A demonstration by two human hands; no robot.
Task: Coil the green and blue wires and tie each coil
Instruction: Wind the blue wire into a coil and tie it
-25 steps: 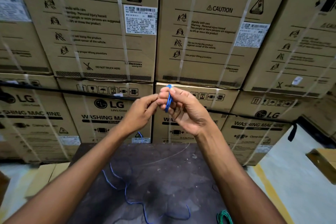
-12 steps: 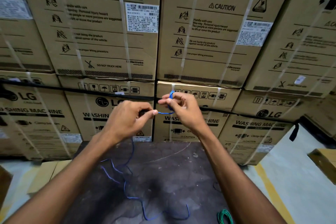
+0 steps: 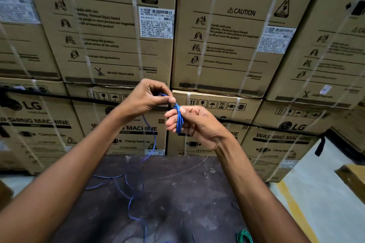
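A small coil of blue wire (image 3: 179, 118) is wrapped round the fingers of my right hand (image 3: 194, 124), held up in front of the cartons. My left hand (image 3: 147, 97) sits just above and left of it and pinches the same blue wire near the coil. From the left hand the loose blue wire tail (image 3: 152, 140) hangs down and trails in loops over the dark table (image 3: 177, 193). A green wire coil (image 3: 244, 236) lies at the table's near right edge, partly cut off by the frame.
Stacked washing machine cartons (image 3: 227, 35) with white straps form a wall right behind the table. A black strap runs across the lower row. Pale floor with a yellow line (image 3: 290, 203) lies to the right, and a brown box (image 3: 353, 179) at far right.
My left hand has risen above the right hand, carrying the wire over the coil. The right hand has dropped a little. More turns of blue wire sit on my right fingers.
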